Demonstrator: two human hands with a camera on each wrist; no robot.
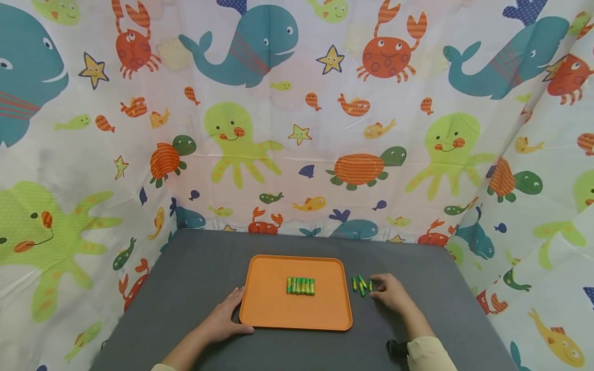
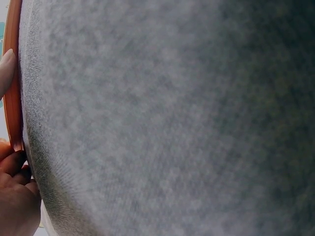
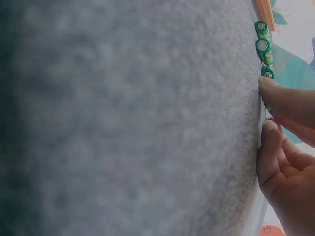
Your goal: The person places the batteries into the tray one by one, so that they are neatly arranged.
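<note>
An orange tray (image 1: 297, 314) lies on the grey table, with a row of several green and yellow batteries (image 1: 300, 286) side by side in it. My left hand (image 1: 225, 319) holds the tray's near left corner, thumb along the front edge and fingers at the left side. In the left wrist view, curled fingers (image 2: 12, 169) press against the tray's rim (image 2: 13, 108). Right of the tray, my right hand (image 1: 392, 292) pinches a battery (image 1: 370, 286) between thumb and fingertips. Loose batteries (image 1: 355, 284) lie just left of it; the right wrist view shows some batteries (image 3: 263, 45) beyond the thumb.
A dark object (image 1: 396, 349) sits at the right wrist by the sleeve. Behind and beside the table hangs a white curtain (image 1: 287, 206) printed with sea animals. The grey table (image 1: 204, 268) extends on both sides of the tray.
</note>
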